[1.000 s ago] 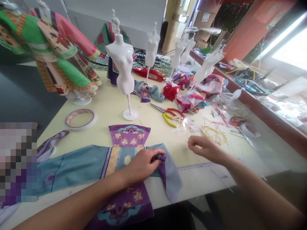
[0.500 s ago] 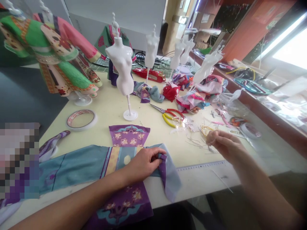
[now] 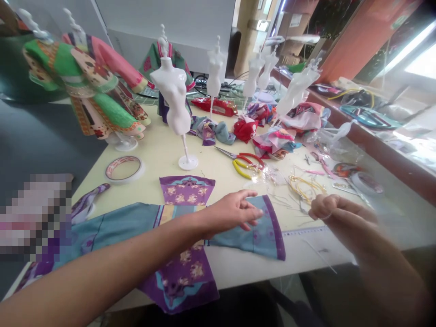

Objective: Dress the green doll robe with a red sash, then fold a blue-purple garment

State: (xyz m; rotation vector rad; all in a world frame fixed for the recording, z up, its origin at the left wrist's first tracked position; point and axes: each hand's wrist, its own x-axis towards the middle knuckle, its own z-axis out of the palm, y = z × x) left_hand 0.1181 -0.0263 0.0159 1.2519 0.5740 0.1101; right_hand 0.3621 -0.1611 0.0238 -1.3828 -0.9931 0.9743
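A small blue and purple doll robe (image 3: 143,225) lies flat on the cream table (image 3: 160,152) near its front edge. My left hand (image 3: 235,212) rests on the robe's right sleeve (image 3: 264,229), fingers stretched out and spread. That sleeve lies unfolded and flat. My right hand (image 3: 332,211) hovers to the right, fingers curled shut in a pinch; what they hold is too thin and blurred to name. Loose thin wires and gold loops (image 3: 303,188) lie just beyond it.
A bare white mannequin (image 3: 175,97) stands mid-table, with several more behind. A dressed green and pink doll stand (image 3: 91,86) is at the far left. A tape roll (image 3: 123,168), red and yellow pliers (image 3: 245,163), fabric heaps (image 3: 272,131) and a ruler (image 3: 301,232) lie around.
My left hand let go of the folded sleeve, which now lies spread flat, and moved right with fingers open. My right hand moved right and nearer, still pinched.
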